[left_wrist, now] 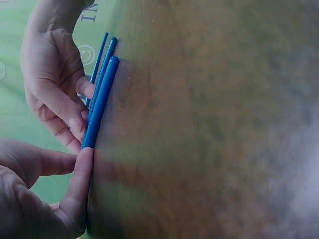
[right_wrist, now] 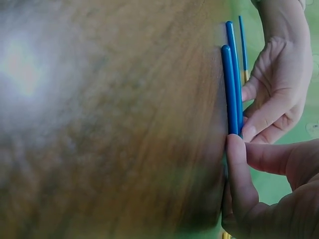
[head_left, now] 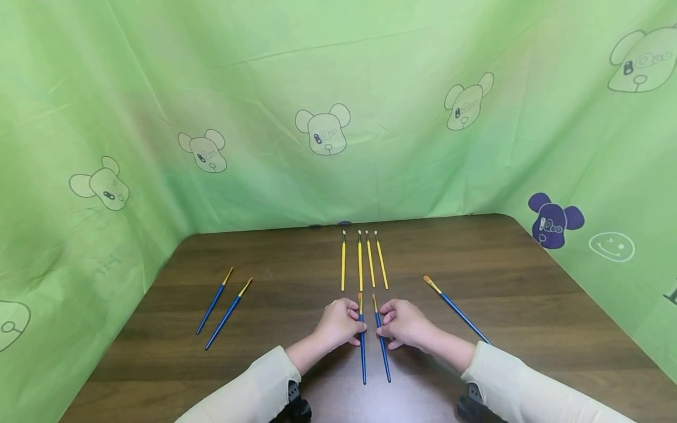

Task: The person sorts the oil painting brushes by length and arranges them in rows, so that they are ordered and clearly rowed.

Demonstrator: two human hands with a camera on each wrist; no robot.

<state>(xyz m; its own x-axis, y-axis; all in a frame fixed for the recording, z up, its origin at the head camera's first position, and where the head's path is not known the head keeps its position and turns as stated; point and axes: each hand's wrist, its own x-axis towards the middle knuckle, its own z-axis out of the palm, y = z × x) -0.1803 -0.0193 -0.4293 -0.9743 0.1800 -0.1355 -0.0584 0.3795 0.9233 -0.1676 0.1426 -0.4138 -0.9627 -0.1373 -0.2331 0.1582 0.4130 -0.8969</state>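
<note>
Two blue-handled paintbrushes lie nearly side by side at the middle of the table, bristles pointing away from me. My left hand pinches the left paintbrush by its handle, the thumb across it. The right paintbrush is pinched near its upper handle by my right hand. In the left wrist view both blue handles lie close together at table level, their ends toward me. The right wrist view shows the thumb tip against the nearer handle; the fingers partly hide the bristle ends.
Several yellow paintbrushes with pale tips form a row just beyond my hands. Two more blue brushes lie slanted at the left. Another blue brush lies at the right, beside my forearm. Behind the wooden table hangs a green cloth.
</note>
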